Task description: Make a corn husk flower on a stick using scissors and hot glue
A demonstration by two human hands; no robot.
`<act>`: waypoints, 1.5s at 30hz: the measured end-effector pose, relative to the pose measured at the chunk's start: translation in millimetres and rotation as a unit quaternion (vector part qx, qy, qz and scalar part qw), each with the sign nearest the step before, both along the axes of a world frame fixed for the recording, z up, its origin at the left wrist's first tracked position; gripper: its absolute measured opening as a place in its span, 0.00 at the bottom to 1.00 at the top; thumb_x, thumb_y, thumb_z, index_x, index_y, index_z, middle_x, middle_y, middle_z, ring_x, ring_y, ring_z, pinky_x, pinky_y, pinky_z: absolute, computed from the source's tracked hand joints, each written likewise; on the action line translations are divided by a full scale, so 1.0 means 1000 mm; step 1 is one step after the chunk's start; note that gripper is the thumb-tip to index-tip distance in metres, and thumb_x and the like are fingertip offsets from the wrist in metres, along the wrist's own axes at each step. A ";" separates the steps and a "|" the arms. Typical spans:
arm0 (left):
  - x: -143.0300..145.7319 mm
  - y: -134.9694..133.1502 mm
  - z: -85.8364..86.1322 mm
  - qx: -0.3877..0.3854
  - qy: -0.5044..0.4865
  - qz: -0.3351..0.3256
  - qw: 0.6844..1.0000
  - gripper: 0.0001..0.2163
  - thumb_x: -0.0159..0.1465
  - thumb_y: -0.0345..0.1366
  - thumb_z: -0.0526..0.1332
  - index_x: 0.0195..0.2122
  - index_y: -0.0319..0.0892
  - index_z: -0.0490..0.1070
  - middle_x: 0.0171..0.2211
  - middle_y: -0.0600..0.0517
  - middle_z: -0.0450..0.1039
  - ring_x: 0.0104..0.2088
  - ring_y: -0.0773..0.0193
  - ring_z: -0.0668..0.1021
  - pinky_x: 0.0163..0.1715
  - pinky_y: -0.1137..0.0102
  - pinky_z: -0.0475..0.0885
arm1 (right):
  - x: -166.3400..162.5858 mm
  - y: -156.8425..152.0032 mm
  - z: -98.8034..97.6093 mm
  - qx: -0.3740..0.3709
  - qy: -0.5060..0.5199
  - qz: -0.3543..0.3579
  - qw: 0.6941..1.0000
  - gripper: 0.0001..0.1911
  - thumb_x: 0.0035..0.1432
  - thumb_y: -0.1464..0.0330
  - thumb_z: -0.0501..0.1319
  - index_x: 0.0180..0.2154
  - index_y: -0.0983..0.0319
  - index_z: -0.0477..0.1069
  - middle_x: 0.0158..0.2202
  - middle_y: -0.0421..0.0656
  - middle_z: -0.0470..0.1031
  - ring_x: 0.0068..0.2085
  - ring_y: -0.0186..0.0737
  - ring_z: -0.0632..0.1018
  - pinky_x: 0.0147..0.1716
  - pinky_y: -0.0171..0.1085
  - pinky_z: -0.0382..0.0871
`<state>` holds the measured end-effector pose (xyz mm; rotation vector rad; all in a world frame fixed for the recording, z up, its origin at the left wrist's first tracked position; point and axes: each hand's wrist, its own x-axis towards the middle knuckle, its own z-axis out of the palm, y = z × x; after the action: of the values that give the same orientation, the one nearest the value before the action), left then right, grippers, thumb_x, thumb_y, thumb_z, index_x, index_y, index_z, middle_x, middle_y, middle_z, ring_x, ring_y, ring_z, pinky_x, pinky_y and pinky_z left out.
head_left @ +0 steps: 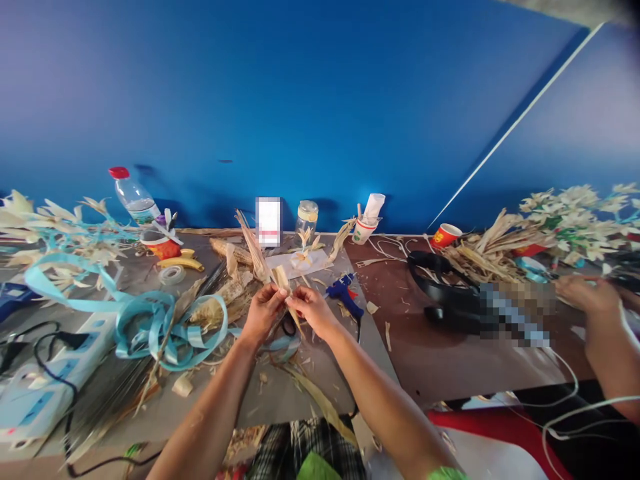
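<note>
A pale strip of dried corn husk [281, 275] stands up between my two hands above the table. My left hand [266, 308] pinches it from the left side. Fingers of my right hand [311, 308] close on the same strip from the right, nearly touching the left fingertips. Just right of my hands lies a blue glue gun [346, 293]. Behind them, a husk flower [303, 250] rests on a white sheet [320, 261]. Dried corn husks and cobs [235, 253] lie close by on the left.
Tangled light-blue ribbon [150, 327], a white power strip [55, 380] and cables cover the left. A bottle [135, 197], a jar [307, 217] and paper cups [365, 229] stand along the blue wall. On the right are black headphones [440, 293] and another person's hand [590, 293].
</note>
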<state>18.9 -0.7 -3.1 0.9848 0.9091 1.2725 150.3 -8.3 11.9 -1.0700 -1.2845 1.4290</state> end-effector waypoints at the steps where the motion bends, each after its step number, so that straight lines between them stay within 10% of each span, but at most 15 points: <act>1: 0.001 0.000 0.001 0.000 0.006 -0.005 1.000 0.13 0.51 0.42 0.65 0.25 0.39 0.65 0.19 0.58 0.63 0.20 0.73 0.64 0.22 0.75 0.60 | 0.001 0.000 -0.003 -0.019 0.030 -0.001 0.999 0.15 0.45 0.60 0.62 0.22 0.61 0.59 0.16 0.32 0.56 0.19 0.27 0.57 0.18 0.29 0.48; 11: 0.001 0.000 -0.001 -0.002 0.034 -0.010 0.999 0.14 0.53 0.46 0.62 0.26 0.38 0.67 0.20 0.55 0.66 0.21 0.71 0.67 0.22 0.74 0.63 | 0.011 0.001 -0.001 -0.070 0.095 0.015 0.993 0.14 0.43 0.62 0.64 0.23 0.61 0.60 0.14 0.30 0.58 0.15 0.25 0.57 0.16 0.29 0.47; 23: -0.025 0.012 0.004 0.075 0.125 0.281 0.948 0.16 0.59 0.49 0.53 0.22 0.41 0.61 0.21 0.55 0.63 0.22 0.70 0.65 0.23 0.74 0.62 | 0.030 0.015 -0.012 0.050 -0.078 -0.118 0.989 0.12 0.47 0.59 0.60 0.25 0.62 0.65 0.19 0.35 0.63 0.21 0.29 0.64 0.19 0.28 0.56; 37: -0.025 0.008 -0.007 0.154 0.629 0.000 0.762 0.08 0.54 0.42 0.59 0.23 0.45 0.67 0.23 0.50 0.71 0.25 0.61 0.71 0.24 0.71 0.58 | 0.030 0.007 -0.009 0.159 -0.408 -0.088 0.895 0.10 0.57 0.67 0.55 0.40 0.61 0.71 0.29 0.44 0.75 0.31 0.38 0.74 0.32 0.33 0.63; 45: -0.028 0.010 0.011 0.127 0.453 0.124 0.874 0.10 0.58 0.41 0.54 0.26 0.41 0.67 0.22 0.53 0.67 0.25 0.65 0.69 0.26 0.73 0.61 | 0.030 0.004 -0.007 0.239 -0.379 -0.160 0.880 0.12 0.57 0.66 0.56 0.42 0.63 0.72 0.38 0.50 0.71 0.41 0.43 0.72 0.42 0.37 0.65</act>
<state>-8.9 8.9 8.3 1.7859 1.6501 1.1354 179.9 -4.1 5.2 -1.4573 -1.7693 0.3754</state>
